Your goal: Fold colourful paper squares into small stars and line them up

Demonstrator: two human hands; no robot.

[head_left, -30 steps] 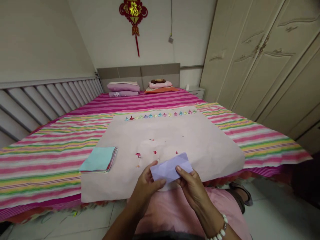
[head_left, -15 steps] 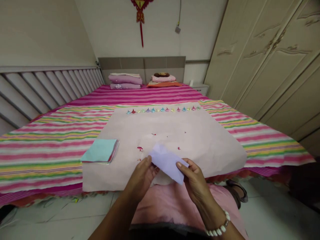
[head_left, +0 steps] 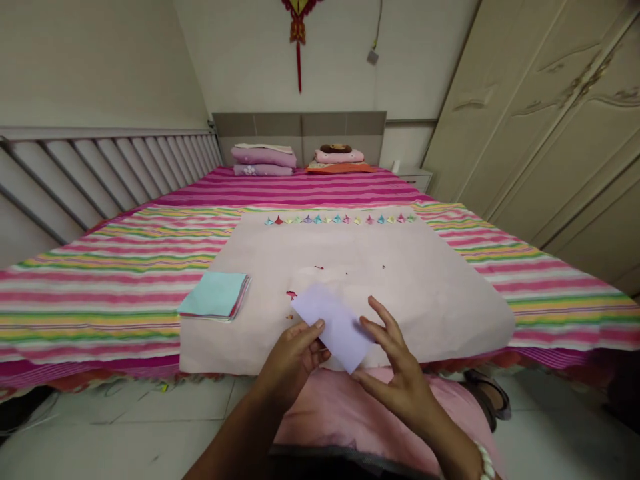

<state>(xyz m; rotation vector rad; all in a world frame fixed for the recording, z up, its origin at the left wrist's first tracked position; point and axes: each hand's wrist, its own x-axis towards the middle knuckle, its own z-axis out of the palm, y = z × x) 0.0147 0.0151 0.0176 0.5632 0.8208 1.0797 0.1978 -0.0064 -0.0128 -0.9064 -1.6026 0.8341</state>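
A sheet of light purple paper [head_left: 336, 327] is held tilted above the near part of the pale mat. My left hand [head_left: 295, 350] pinches its lower left edge, thumb on top and fingers curled beneath. Beside the paper's right edge, my right hand [head_left: 397, 363] has its thumb and fingers spread apart; a fingertip is close to the edge, and I cannot tell whether it touches. To the left lies a stack of coloured paper [head_left: 215, 295] with a light blue sheet on top.
Across the far side of the pale mat [head_left: 440, 287] runs a row of small folded paper pieces [head_left: 338, 219]. Small red scraps [head_left: 291, 294] lie mid-mat. Striped bedding [head_left: 100, 293] surrounds it. Folded bedding [head_left: 264, 158] sits by the headboard, and a pink cushion [head_left: 320, 413] is below my hands.
My right hand has let go of the purple paper and spread its fingers. My left hand now pinches the paper with its thumb on top. The whole view has shifted slightly.
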